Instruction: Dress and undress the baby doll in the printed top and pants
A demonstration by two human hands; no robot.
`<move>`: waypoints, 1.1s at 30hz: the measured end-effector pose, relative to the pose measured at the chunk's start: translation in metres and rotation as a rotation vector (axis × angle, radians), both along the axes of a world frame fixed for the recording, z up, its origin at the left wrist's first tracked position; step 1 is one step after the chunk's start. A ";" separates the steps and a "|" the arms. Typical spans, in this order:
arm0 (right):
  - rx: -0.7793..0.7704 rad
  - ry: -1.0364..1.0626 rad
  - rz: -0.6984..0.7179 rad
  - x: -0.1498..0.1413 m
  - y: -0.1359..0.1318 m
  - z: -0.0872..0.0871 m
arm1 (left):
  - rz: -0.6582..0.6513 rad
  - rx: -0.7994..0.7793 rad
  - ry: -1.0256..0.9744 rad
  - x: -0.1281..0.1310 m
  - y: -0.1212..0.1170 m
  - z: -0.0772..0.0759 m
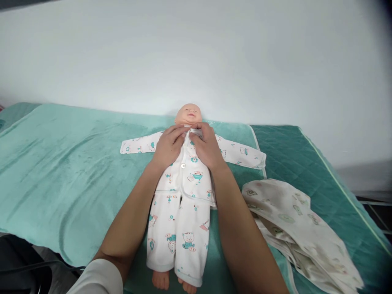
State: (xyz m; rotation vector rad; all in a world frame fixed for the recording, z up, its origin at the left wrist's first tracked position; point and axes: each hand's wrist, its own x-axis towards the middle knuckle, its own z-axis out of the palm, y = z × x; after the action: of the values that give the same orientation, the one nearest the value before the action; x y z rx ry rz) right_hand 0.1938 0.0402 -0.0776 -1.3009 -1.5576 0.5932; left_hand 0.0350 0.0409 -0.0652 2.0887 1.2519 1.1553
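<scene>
A baby doll (190, 111) lies on its back with its head toward the wall. It wears a white printed shirt (196, 185) with both sleeves spread wide, and matching trousers (191, 237); its bare feet poke out at the bottom. At the doll's neck, my left hand (169, 146) has its fingers bent over the shirt's collar, the thumb close to the front edge. Opposite it, my right hand (207, 148) pinches the collar's other side between thumb and forefinger. The fingertips nearly meet there and partly hide the collar. A round button (183, 165) shows lower on the shirt front.
Under the doll is a light green blanket (76, 163), over a darker green quilted cover (284, 151). A crumpled white printed cloth (288, 216) lies to the right of my right forearm. Behind the bed stands a pale wall (196, 53). A black object (21, 265) is at the lower left.
</scene>
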 end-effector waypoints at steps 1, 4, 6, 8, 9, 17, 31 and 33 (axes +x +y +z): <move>-0.002 0.012 -0.003 0.000 0.000 0.000 | 0.004 -0.008 0.001 0.000 0.000 0.000; 0.012 0.046 -0.005 0.000 -0.001 0.000 | 0.012 -0.025 0.003 0.000 0.000 0.001; 0.046 0.067 -0.004 0.000 -0.002 0.000 | 0.012 -0.027 0.000 0.000 0.000 0.001; 0.076 0.086 -0.004 0.000 -0.002 -0.001 | 0.009 -0.022 -0.007 0.001 0.000 0.001; 0.086 0.093 -0.006 0.000 -0.003 -0.002 | 0.006 -0.019 -0.009 0.001 0.000 0.001; 0.087 0.089 -0.044 0.001 -0.003 -0.002 | 0.012 -0.029 -0.020 0.001 -0.001 0.001; 0.185 -0.056 -0.055 -0.012 -0.070 -0.008 | -0.027 -0.004 -0.101 -0.020 -0.044 -0.010; 0.211 -0.087 -0.042 -0.013 -0.077 -0.012 | -0.037 -0.006 -0.080 -0.023 -0.048 -0.012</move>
State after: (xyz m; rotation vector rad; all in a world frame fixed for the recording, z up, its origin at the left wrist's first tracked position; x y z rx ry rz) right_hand 0.1810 -0.0373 -0.0898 -1.2091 -1.6126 0.3387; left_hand 0.0117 -0.0072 -0.0773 2.0318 1.1740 1.2045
